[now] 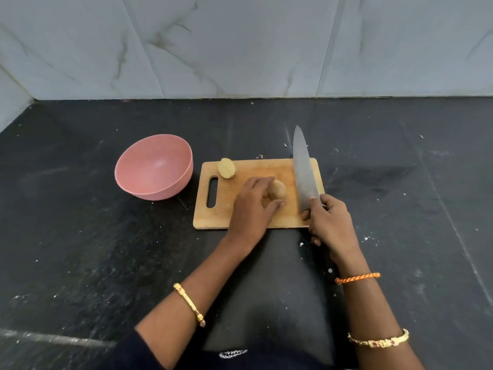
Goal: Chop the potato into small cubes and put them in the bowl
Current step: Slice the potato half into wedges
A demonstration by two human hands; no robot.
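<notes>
The potato has been halved already: one half [227, 168] lies at the far-left corner of the cutting board [266, 169], just right of the pink bowl [149, 166], which is seen w/ nothing in it. The other half [278, 189] is held mid-board by the left hand [253, 206], fingers curled over it. The knife [302, 166] is gripped at the handle by the right hand [330, 222], blade lying over the board's right side, tip pointing far, apart from the potato. Step in hand, judged: steadying the half before slicing. Next, the blade must be brought left over the half, fingertips kept tucked, & slices made, then cross-cuts.
</notes>
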